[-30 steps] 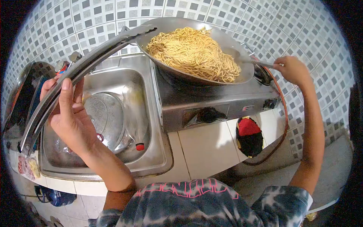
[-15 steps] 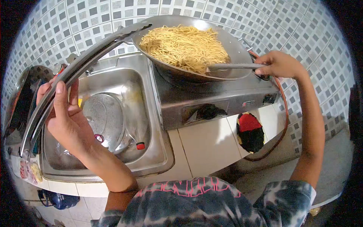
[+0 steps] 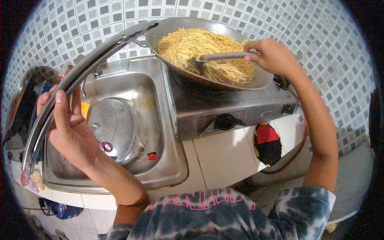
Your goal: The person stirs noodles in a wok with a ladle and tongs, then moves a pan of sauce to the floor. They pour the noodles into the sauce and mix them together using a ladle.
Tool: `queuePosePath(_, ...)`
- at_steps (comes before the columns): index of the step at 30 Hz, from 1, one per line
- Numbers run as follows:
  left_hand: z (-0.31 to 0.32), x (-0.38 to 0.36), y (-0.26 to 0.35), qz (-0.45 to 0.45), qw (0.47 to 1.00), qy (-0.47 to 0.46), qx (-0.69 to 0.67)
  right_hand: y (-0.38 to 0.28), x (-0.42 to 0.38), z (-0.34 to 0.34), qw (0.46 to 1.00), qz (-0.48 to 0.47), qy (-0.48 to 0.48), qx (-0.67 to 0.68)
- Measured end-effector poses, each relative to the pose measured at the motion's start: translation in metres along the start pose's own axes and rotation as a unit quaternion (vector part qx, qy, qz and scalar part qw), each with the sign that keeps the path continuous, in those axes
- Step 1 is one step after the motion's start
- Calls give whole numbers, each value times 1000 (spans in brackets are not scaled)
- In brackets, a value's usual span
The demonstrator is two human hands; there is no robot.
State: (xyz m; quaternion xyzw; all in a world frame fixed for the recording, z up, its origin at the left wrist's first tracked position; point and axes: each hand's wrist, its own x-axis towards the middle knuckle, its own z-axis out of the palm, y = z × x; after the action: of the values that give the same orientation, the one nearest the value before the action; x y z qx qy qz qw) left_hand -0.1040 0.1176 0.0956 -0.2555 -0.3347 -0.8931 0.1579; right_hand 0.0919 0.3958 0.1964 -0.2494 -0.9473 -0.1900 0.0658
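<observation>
"Yellow, thin-stranded noodles (image 3: 208, 50): where were they?"

"Heaped in a wide, round grey metal wok (image 3: 262, 78), which sat on a boxy stainless-steel stove (image 3: 186, 122)."

"Was there any writing on the stove?"

"A small red-and-pale label (image 3: 267, 114) on its front, too small to read, to the right of a black knob (image 3: 226, 121). The dark tie-dyed shirt (image 3: 192, 222) carried angular pink lettering (image 3: 208, 197), and I couldn't make out the words."

"And the right hand (image 3: 272, 56)?"

"Closed around a slim grey utensil (image 3: 226, 57), reaching over the wok, with the utensil's dark far end down in the noodles."

"The left hand (image 3: 72, 124)?"

"It gripped long, curved metal tongs (image 3: 86, 64) between thumb and fingers. Their scalloped tips were near the wok's left rim, and their arms ran close together."

"What lay below them?"

"A brushed-metal sink (image 3: 174, 174), holding a grey metal lid (image 3: 114, 120), a small magenta ring (image 3: 107, 147) and a clear plastic bottle (image 3: 147, 120) with a red cap (image 3: 152, 156)."

"And in front of the stove?"

"An oval red-and-black fabric pad (image 3: 269, 145) with a ragged yellowish edge, on the bench (image 3: 218, 160) of glossy pale tiles. Behind, grey and white checks patterned the wall (image 3: 108, 18)."
</observation>
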Motion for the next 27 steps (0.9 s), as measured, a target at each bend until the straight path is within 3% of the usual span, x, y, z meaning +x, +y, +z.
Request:
queuePosePath(7,3,-2,3,-1,1000,24,2,0,29,18,994,60,-10,85)
queuePosePath(13,1,0,3,-4,1000,22,8,48,47,48,990,2,53,132)
queuePosePath(16,3,-2,1,-1,1000,17,2,54,36,34,978,109,-30,175)
queuePosePath(19,3,0,0,-10,1000,18,2,57,19,23,953,207,-53,217)
queuePosePath(23,2,-1,-2,2,1000,-7,5,77,-3,13,947,229,-98,205)
queuePosePath(27,5,-2,-1,-7,1000,-8,6,87,-24,-6,950,257,-84,154)
